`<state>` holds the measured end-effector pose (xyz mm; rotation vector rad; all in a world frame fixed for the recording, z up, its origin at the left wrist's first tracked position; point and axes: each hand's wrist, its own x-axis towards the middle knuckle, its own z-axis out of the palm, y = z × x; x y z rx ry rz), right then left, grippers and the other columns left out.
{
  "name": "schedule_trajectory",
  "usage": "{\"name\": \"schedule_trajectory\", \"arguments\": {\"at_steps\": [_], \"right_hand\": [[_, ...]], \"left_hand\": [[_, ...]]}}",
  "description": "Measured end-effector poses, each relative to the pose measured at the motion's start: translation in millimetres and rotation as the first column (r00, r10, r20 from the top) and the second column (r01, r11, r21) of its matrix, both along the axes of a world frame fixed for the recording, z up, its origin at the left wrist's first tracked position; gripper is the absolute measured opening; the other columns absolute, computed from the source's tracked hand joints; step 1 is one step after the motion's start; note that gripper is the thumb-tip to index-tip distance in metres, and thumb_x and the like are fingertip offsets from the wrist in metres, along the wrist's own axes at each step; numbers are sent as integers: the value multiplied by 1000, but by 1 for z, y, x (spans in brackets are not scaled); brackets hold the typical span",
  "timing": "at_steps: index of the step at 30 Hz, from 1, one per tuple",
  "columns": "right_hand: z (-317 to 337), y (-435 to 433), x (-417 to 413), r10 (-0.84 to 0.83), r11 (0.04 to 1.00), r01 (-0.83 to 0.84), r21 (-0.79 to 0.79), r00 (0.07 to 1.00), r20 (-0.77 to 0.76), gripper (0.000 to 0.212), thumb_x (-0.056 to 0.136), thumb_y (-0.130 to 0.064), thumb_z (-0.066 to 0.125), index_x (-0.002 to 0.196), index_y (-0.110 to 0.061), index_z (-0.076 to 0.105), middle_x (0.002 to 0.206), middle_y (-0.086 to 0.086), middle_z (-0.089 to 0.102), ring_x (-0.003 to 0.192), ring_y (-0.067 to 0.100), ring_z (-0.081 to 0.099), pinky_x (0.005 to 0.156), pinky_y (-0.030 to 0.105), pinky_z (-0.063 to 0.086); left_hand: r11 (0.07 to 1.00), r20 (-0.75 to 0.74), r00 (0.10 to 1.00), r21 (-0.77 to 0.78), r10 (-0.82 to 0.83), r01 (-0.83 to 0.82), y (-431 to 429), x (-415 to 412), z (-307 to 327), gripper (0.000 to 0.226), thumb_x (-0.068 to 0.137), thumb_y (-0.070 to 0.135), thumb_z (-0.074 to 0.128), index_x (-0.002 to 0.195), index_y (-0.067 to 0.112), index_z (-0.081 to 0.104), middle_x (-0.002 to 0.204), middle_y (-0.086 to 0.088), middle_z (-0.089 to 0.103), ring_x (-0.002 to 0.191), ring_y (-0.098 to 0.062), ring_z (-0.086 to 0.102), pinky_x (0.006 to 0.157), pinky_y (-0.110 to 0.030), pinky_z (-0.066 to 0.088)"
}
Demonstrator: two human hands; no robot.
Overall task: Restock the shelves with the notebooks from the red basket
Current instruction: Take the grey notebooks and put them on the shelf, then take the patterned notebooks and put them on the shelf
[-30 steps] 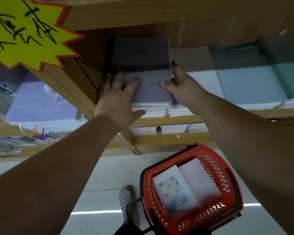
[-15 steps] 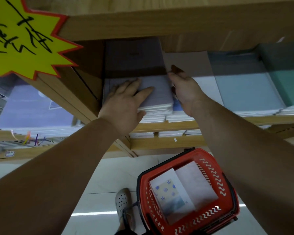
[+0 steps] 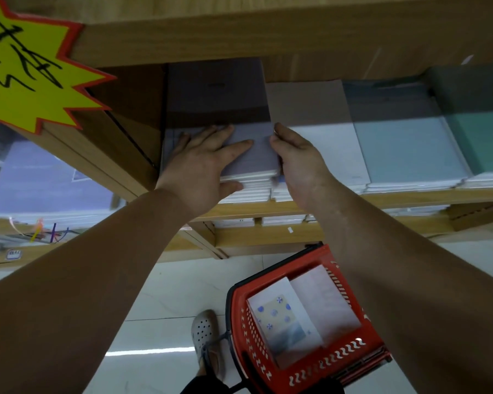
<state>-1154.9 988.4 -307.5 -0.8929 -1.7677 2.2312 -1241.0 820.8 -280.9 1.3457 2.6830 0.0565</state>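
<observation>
Both bare forearms are pointing from the lower corners toward the frame's centre. The left grip (image 3: 208,163) is lying palm down, fingers straight and spread. The right grip (image 3: 299,166) is standing on edge, fingers bending away, their tips hidden.

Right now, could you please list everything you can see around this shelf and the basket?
lilac notebook stack: one, lilac, shelf's left end
white notebook stack: one, white, right of the lilac
blue notebook stack: one, pale blue, next right
green notebook stack: one, green, far right
shelf: one, wooden, under the stacks
star sign: one, yellow, red-edged, top left
red basket: one, red, below the shelf
patterned notebook: one, blue-dotted, in basket
pale notebook: one, pale, in basket
shoe: one, grey, left of basket
left hand: flat on lilac stack
right hand: against lilac stack's right edge
</observation>
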Motion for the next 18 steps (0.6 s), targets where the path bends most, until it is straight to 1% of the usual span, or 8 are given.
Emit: {"name": "schedule_trajectory", "arguments": {"at_steps": [2, 3, 6, 10, 14, 16, 17, 18], "right_hand": [[2, 6, -1, 75, 995, -76, 67, 997, 11, 25, 107, -19, 48, 117, -34, 65, 111, -2, 71, 105, 21, 65, 97, 57, 52], [3, 8, -3, 117, 985, -119, 122, 993, 28, 27, 107, -20, 47, 123, -36, 63, 118, 1, 70, 109, 23, 65, 97, 58, 54], [3, 7, -14, 150, 954, -165, 252, 986, 77, 36, 107, -21, 46, 141, -31, 54, 130, 4, 65, 113, 24, 64, 97, 50, 56], [2, 7, -23, 148, 950, -172, 261, 983, 110, 39, 106, -22, 48, 145, -27, 51, 131, 6, 63, 114, 26, 63, 97, 46, 56], [-1, 12, -22, 208, 930, -249, 270, 963, 172, 45, 107, -29, 46, 152, -30, 41, 136, 6, 60, 115, 26, 62, 97, 45, 57], [-1, 10, -17, 175, 937, -211, 278, 973, 147, 51, 107, -33, 45, 157, -30, 35, 144, 4, 57, 118, 21, 61, 91, 33, 56], [-1, 8, -11, 114, 949, -142, 281, 987, 117, 52, 107, -34, 46, 158, -28, 35, 148, 3, 54, 120, 18, 60, 88, 28, 54], [-1, 6, 0, 24, 950, -49, 307, 996, 84, 51, 107, -34, 47, 157, -26, 38, 151, 2, 52, 124, 17, 57, 90, 26, 51]], "left_hand": [[1000, 7, 1000, 8, 3, -3, 0, 1, 2, 76, 94, 54, 58, 157, 44, 16, 169, 5, 9, 155, -21, 7, 124, -47, 3], [1000, 12, 1000, 7, 5, -5, 1, 1, 3, 76, 94, 54, 59, 157, 45, 16, 169, 5, 9, 155, -21, 6, 124, -47, 3], [999, 0, 1000, -19, 31, -31, 0, 1, 4, 76, 94, 57, 57, 156, 48, 14, 169, 1, 7, 154, -25, 6, 124, -50, 4], [999, -8, 999, -18, 35, -35, -3, -3, 3, 76, 92, 59, 57, 154, 52, 15, 168, -2, 10, 152, -29, 10, 124, -50, 7], [999, 0, 999, -20, 33, -33, -1, -1, 5, 75, 92, 56, 59, 155, 50, 18, 167, -2, 12, 152, -28, 11, 124, -48, 6], [998, -7, 998, -10, 59, -60, -3, 6, 5, 75, 92, 54, 61, 155, 46, 22, 167, -6, 16, 152, -31, 13, 123, -52, 11], [998, -33, 998, 30, 62, -61, -5, 14, 4, 73, 91, 52, 64, 155, 42, 29, 164, -9, 24, 149, -35, 20, 121, -55, 19], [995, -80, 996, 97, 46, -38, -9, 24, 2, 70, 89, 50, 66, 151, 35, 40, 157, -13, 35, 143, -39, 32, 115, -56, 30]]}}
